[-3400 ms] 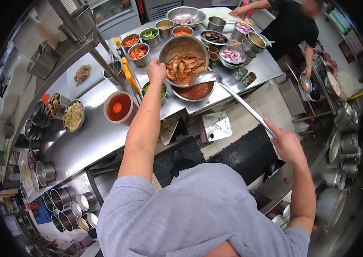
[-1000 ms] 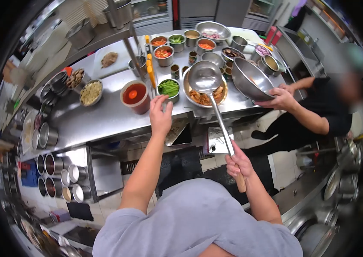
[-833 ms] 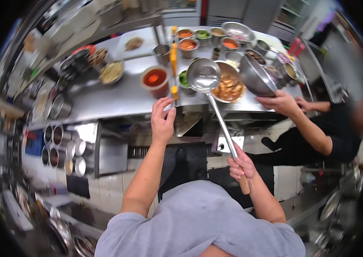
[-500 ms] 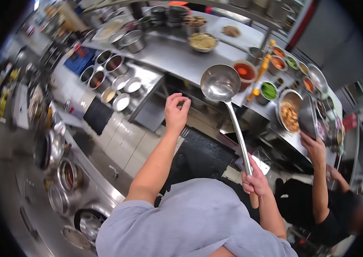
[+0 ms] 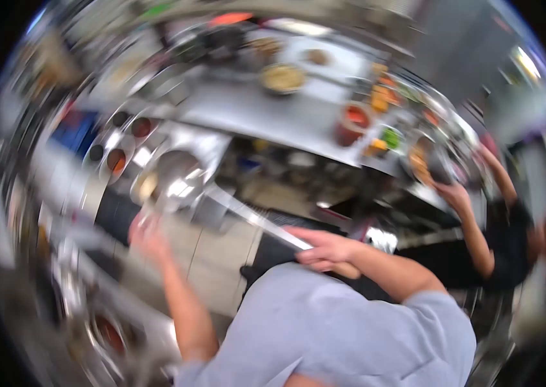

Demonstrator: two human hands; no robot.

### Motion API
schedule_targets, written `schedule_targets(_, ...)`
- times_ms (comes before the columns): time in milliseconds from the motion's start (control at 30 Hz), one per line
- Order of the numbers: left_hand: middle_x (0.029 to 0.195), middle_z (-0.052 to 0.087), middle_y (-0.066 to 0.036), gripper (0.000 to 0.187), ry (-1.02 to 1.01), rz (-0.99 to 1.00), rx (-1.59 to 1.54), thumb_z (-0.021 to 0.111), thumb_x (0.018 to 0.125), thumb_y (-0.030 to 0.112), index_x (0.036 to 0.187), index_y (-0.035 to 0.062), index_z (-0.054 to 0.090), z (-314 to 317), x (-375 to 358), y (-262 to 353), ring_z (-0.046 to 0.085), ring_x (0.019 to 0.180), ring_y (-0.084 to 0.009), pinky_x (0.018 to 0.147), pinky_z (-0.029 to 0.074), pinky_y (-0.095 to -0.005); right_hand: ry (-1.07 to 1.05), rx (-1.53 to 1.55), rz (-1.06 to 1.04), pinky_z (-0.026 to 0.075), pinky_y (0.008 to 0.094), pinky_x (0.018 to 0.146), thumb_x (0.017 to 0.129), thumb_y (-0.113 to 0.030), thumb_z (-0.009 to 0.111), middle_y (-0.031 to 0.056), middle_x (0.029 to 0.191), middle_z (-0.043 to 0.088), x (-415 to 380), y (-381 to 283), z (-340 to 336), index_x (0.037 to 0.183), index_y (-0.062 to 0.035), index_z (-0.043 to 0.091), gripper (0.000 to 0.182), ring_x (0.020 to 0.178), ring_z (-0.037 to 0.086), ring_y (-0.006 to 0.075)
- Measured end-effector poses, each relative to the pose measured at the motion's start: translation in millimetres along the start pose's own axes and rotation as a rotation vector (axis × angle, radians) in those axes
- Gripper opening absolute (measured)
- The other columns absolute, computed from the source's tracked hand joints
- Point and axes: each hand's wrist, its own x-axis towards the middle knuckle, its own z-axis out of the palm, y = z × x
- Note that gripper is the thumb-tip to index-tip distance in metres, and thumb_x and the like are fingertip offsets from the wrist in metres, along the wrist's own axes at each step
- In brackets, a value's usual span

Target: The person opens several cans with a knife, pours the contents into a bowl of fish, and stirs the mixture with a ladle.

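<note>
My right hand point(image 5: 326, 249) is closed round the handle of a large steel ladle point(image 5: 263, 222), near its wooden end. The ladle reaches out to the left, and its wide bowl overlaps the small side table with seasoning pots in this view. Close below the bowl is my left hand point(image 5: 148, 235), its fingers smeared by motion. Near the ladle bowl stand a pot of dark red sauce point(image 5: 142, 127), a pot of orange-red sauce point(image 5: 117, 161) and other dark-filled pots.
A steel counter point(image 5: 247, 106) runs across the back, with a bowl of pale yellow food point(image 5: 283, 79) and a tub of red sauce point(image 5: 353, 122). At right a co-worker's hand point(image 5: 455, 195) holds a metal bowl point(image 5: 439, 166). A cooking range point(image 5: 86, 322) lies at lower left.
The ladle has swung left and down over the seasoning pots. My left hand has moved left and lower. My view has shifted, and the co-worker's arms have moved slightly.
</note>
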Motion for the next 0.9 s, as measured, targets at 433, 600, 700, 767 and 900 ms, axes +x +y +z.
schedule_targets(433,0.119,0.06,-0.014,0.045,-1.571,0.367,-0.289,0.072,0.087,0.02,0.125,0.0005,0.058,287.7,-155.5,215.1,0.063,0.1,-0.0214,0.083,0.054,-0.0321,0.393,0.353,-0.213,0.034,0.0224,0.043,0.097,-0.014,0.06,-0.0029,0.066,0.041,-113.5,130.2,3.3,0.151,-0.0113,0.023,0.066,0.046,0.038,0.0046)
schedule_targets(600,0.116,0.064,-0.012,0.036,-1.671,0.225,-0.19,0.066,0.091,0.019,0.122,0.0011,0.062,440.3,-257.2,197.9,0.067,0.09,-0.0209,0.079,0.054,-0.0334,0.643,0.573,-0.335,0.034,0.0229,0.044,0.095,-0.016,0.064,-0.0027,0.069,0.043,-165.7,192.0,25.2,0.147,-0.0145,0.032,0.062,0.048,0.039,0.0051)
schedule_targets(700,0.115,0.062,-0.02,0.032,-1.561,0.653,-0.06,0.059,0.087,0.012,0.117,0.0136,0.07,495.8,-305.0,217.3,0.063,0.108,-0.0361,0.096,0.049,-0.043,0.773,0.679,-0.377,0.034,0.0227,0.044,0.094,-0.014,0.066,-0.0023,0.07,0.044,-180.1,216.5,33.0,0.144,-0.0169,0.036,0.059,0.049,0.039,0.0055)
schedule_targets(767,0.123,0.056,-0.022,0.037,-1.56,0.779,0.17,0.055,0.086,0.007,0.116,0.0187,0.073,520.1,-321.3,246.1,0.06,0.114,-0.0371,0.1,0.048,-0.0435,0.852,0.757,-0.401,0.032,0.0227,0.044,0.094,-0.012,0.065,-0.0021,0.069,0.044,-190.7,233.4,33.0,0.141,-0.0191,0.038,0.055,0.048,0.039,0.0063)
schedule_targets(900,0.123,0.057,-0.022,0.035,-1.509,0.845,0.333,0.059,0.087,0.015,0.12,0.016,0.069,559.8,-328.4,307.0,0.06,0.115,-0.0382,0.097,0.05,-0.0445,0.886,0.849,-0.47,0.033,0.0232,0.045,0.096,-0.01,0.061,-0.0021,0.067,0.042,-208.7,249.9,28.5,0.143,-0.021,0.036,0.055,0.049,0.038,0.0069)
